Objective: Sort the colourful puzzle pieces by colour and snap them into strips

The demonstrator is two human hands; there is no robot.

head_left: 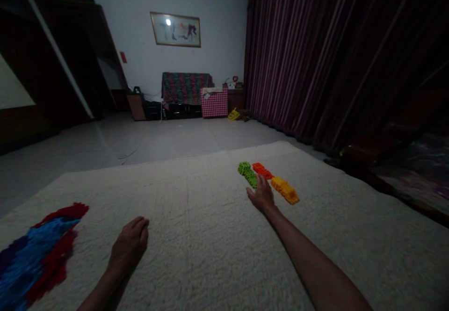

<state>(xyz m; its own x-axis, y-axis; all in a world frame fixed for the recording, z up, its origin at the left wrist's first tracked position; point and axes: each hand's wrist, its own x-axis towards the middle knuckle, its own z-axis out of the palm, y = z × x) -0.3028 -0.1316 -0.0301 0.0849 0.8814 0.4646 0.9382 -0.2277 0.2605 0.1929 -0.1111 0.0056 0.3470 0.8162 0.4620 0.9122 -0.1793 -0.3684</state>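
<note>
My right hand [261, 193] reaches forward over a pale carpet [196, 236], fingers stretched out toward three toy block pieces. Its fingertips touch or nearly touch the near end of a green piece [247, 173]. A red-orange piece [262, 170] lies just beyond the fingers, and a yellow-orange piece [285, 190] lies to the hand's right. My left hand [130, 244] rests on the carpet at the lower left with its fingers curled under. It holds nothing that I can see.
A blue and red patch [38, 250] marks the carpet's left corner. Dark striped curtains [333, 54] and dark furniture [396, 161] run along the right. Bare floor [140, 138] stretches to a covered cabinet [185, 89] and pink checked box [213, 102] by the far wall.
</note>
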